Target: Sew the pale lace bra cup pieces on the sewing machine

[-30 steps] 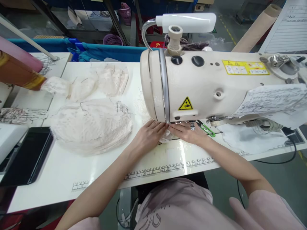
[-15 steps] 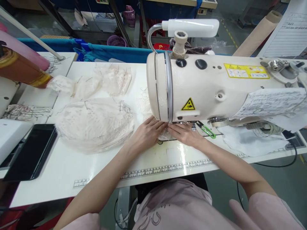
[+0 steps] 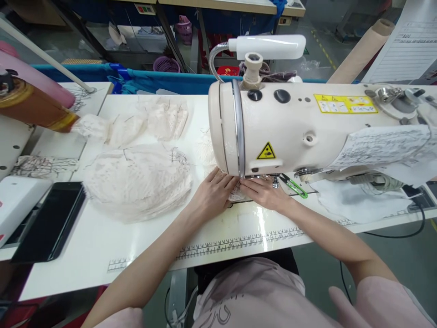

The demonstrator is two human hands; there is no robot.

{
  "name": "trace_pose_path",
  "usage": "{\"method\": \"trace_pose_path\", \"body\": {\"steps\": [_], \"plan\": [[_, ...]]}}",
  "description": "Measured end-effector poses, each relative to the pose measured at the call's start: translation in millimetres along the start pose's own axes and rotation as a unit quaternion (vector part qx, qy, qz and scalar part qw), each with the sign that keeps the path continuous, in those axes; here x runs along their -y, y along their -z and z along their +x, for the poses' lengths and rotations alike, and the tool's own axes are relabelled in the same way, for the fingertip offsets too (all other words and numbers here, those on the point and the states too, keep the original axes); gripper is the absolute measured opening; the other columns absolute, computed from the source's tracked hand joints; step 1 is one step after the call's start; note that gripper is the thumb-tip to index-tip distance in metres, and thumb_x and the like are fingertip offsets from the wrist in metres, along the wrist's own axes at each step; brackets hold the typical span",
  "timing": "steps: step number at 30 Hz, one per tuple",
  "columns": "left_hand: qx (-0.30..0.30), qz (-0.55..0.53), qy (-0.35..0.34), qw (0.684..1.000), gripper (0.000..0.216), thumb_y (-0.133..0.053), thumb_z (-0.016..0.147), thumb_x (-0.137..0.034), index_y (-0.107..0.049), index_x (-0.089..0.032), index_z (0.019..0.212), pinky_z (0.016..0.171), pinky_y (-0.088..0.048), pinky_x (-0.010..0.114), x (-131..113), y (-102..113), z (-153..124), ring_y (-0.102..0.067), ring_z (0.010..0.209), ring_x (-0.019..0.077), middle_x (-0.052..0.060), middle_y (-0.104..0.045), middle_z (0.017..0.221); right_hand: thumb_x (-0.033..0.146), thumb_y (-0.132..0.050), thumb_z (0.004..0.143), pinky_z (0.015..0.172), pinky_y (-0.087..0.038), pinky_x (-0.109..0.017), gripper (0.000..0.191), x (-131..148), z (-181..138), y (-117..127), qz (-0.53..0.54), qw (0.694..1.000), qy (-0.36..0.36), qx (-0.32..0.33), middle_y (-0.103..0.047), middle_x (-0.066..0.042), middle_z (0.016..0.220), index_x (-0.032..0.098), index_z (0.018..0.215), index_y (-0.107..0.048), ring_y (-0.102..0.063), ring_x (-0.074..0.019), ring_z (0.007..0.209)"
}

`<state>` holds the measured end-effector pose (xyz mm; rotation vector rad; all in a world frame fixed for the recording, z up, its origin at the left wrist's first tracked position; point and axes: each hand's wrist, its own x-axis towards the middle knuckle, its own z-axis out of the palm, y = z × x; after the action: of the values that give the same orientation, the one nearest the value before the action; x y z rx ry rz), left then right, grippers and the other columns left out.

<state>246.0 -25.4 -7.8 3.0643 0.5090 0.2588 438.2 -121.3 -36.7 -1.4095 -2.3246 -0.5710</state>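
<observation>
My left hand [image 3: 212, 193] lies flat with its fingers stretched forward on a piece of pale lace fabric [image 3: 236, 194] beneath the head of the sewing machine [image 3: 287, 127]. Close beside it, my right hand [image 3: 264, 193] also rests flat on the work, fingertips pointing left under the needle area. The machine head hides the needle and some of the fingertips. Green thread snips [image 3: 294, 186] lie just right of my right hand. Left of my hands, a large heap of sheer cream lace [image 3: 136, 182] is spread on the white table [image 3: 150, 248].
Smaller lace pieces [image 3: 167, 119] lie farther back. On the left are a black phone [image 3: 49, 223], a white box-shaped device [image 3: 23, 202] and a brown bottle [image 3: 34, 107]. A ruler strip [image 3: 239, 243] runs along the front edge. White cloth [image 3: 358, 200] lies right.
The view has shifted slightly, so the table items appear a little lower and farther right. My hands stay on the fabric, with hardly any movement.
</observation>
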Motion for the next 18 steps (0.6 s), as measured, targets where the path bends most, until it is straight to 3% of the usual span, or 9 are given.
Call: {"method": "trace_pose_path", "body": {"steps": [4,11,18], "plan": [[-0.01,0.013,0.007,1.0,0.044,-0.055,0.077,-0.013,-0.061,-0.012,0.121,0.103,-0.044,0.05,-2.6,-2.5,-0.1,-0.066,0.104,0.0316,0.014,-0.07,0.108,0.004,-0.052,0.092,0.085,-0.045,-0.031,0.026,-0.2,-0.6,1.1,0.011,1.0,-0.002,0.003,-0.072,-0.002,0.115,0.019,0.107,-0.067,-0.064,-0.0143,0.104],[-0.036,0.029,0.012,0.999,0.038,-0.053,0.085,-0.02,-0.061,-0.008,0.121,0.1,-0.046,0.05,-10.6,-1.7,1.2,-0.066,0.1,0.0312,0.015,-0.07,0.104,0.006,-0.05,0.092,0.07,-0.044,-0.029,0.024,-5.3,5.2,13.9,-0.054,0.998,0.015,-0.038,-0.075,0.0,0.105,0.019,0.097,-0.069,-0.064,-0.0132,0.088],[-0.045,0.059,0.012,0.997,0.041,-0.049,0.09,-0.024,-0.057,-0.009,0.128,0.098,-0.046,0.05,-16.6,-3.8,-0.6,-0.064,0.104,0.0318,0.017,-0.068,0.107,0.012,-0.05,0.092,0.057,-0.044,-0.028,0.026,-5.4,-2.8,11.1,-0.098,0.995,-0.03,0.006,-0.074,0.001,0.112,0.024,0.104,-0.07,-0.063,-0.014,0.074]]}}
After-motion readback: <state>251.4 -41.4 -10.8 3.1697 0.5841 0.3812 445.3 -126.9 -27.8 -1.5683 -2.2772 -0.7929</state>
